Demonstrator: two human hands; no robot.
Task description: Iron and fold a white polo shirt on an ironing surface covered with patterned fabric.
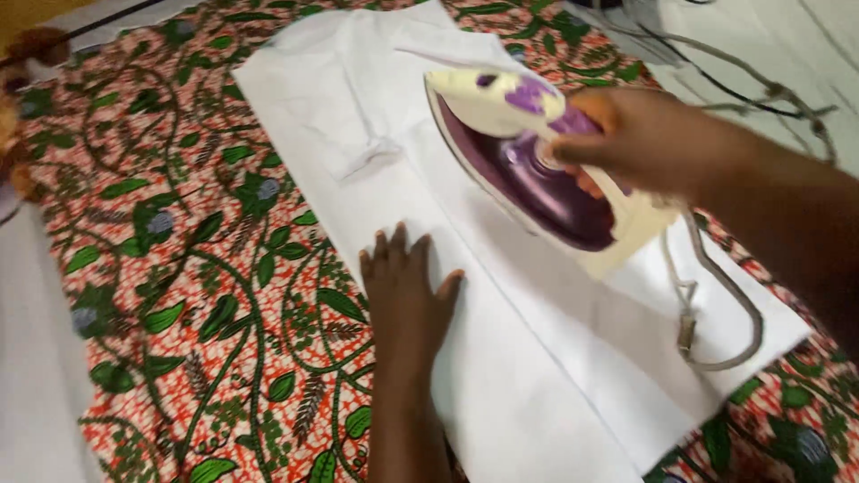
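Note:
A white garment (pixel 537 358) lies spread flat over a red cloth with green leaves (pixel 206 268). My right hand (pixel 644 143) grips the handle of a cream and purple clothes iron (pixel 528 170), which sits tilted over the middle of the garment. My left hand (pixel 407 295) lies flat, fingers apart, pressing on the garment's left edge just below and left of the iron. A folded sleeve or collar part (pixel 358 143) bunches near the top of the garment.
The iron's grey cord (pixel 716 313) loops over the garment's right side and runs off toward the upper right. A pale floor (pixel 769 45) shows at the top right and down the left edge. A brown object (pixel 27 54) sits at the far upper left.

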